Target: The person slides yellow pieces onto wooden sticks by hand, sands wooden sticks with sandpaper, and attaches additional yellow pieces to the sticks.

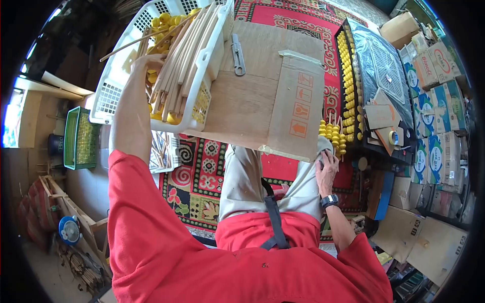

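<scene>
My left hand (pixel 147 63) reaches into a white plastic basket (pixel 206 70) at the upper left, beside a bundle of pale wooden sticks (pixel 184 58). Its fingers are mostly hidden among the sticks. Yellow balls (pixel 164 21) lie in the same basket, around and under the sticks. My right hand (pixel 327 169) rests on my right knee, fingers spread and holding nothing. Between the hands, a grey utility knife (pixel 237 55) lies on a wooden board (pixel 242 101), left of a flat cardboard piece (pixel 300 106).
Strung yellow balls (pixel 331 134) lie right of the board, near a long row of yellow balls (pixel 348 76). Stacked cartons (pixel 437 116) stand at the far right. At the left are a green basket (pixel 81 139) and a blue fan (pixel 69 230).
</scene>
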`<state>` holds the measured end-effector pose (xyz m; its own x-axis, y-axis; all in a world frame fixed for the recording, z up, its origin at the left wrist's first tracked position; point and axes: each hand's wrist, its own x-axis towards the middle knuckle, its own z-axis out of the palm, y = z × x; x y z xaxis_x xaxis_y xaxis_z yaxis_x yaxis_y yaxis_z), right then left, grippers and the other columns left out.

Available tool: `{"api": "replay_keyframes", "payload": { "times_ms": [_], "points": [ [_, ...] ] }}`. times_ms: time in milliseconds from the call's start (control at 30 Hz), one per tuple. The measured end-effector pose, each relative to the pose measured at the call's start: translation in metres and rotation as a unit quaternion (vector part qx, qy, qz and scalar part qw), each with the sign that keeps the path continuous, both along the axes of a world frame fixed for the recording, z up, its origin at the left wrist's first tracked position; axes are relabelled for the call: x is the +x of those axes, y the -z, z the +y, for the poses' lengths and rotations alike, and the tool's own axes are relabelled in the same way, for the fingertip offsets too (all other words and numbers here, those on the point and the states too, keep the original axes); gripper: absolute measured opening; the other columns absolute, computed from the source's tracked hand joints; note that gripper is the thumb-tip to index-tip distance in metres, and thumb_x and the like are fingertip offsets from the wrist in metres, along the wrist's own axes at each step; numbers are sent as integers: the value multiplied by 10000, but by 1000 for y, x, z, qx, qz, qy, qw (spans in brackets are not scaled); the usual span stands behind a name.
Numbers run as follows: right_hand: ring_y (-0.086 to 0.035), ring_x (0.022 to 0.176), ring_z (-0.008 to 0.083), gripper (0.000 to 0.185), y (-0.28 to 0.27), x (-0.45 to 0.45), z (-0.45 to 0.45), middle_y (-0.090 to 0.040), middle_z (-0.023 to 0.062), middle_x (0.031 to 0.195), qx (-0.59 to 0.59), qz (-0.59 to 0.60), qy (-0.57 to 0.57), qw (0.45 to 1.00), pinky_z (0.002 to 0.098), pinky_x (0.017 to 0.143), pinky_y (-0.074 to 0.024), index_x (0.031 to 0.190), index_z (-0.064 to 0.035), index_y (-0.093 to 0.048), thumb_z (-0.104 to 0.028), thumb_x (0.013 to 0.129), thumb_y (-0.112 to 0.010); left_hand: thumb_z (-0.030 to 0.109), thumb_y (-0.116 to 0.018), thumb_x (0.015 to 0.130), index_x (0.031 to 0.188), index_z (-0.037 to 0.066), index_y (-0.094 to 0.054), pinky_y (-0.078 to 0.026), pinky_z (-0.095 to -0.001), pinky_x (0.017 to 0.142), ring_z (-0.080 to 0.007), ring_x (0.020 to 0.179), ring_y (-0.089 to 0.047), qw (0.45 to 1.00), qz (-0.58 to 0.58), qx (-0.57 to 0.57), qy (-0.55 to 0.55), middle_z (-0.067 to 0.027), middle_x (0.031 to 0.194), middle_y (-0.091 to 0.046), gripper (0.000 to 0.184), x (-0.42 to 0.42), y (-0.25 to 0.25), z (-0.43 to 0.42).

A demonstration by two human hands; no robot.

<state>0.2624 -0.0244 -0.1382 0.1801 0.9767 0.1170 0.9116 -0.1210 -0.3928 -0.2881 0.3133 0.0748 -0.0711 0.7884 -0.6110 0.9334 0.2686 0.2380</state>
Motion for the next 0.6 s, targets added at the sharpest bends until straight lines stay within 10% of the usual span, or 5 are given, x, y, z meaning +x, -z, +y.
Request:
{"api": "replay_keyframes", "payload": {
  "times_ms": [400, 467, 567, 600],
  "points": [
    [-442, 1146, 333, 398, -8, -3, 1, -540, 113, 1260, 36, 21, -2, 999, 430, 1005, -362, 1146, -24, -595, -56, 751, -626, 36, -669, 636, 1180, 161, -574, -595, -496, 590, -333, 986, -597, 965, -161, 134, -159, -111, 1157, -548, 566, -10, 3, 2],
    [-457, 1131, 334, 397, 3, 2, -1, -549, 108, 1242, 56, 22, 2, 998, 450, 972, -377, 1124, -44, -610, -96, 733, -644, 59, -712, 637, 1131, 148, -590, -595, -447, 615, -267, 1032, -566, 949, -152, 234, -146, -95, 1087, -570, 516, 3, -7, -8],
    [-458, 1133, 328, 409, 4, 3, 1, -554, 111, 1235, 46, 11, 6, 999, 447, 978, -378, 1132, -37, -605, -108, 731, -648, 52, -686, 694, 1003, 49, -642, -511, -273, 829, -182, 953, -586, 862, -239, 379, 236, -70, 1138, -570, 312, -74, 16, 11],
    [-458, 1133, 328, 409, 0, 3, 1, -554, 115, 1235, 53, 11, 2, 999, 440, 981, -380, 1133, -25, -600, -96, 734, -647, 102, -663, 719, 1039, 71, -641, -537, -290, 732, -180, 936, -601, 891, -221, 382, 104, -75, 1102, -593, 323, -49, -7, -4]
  ]
}}
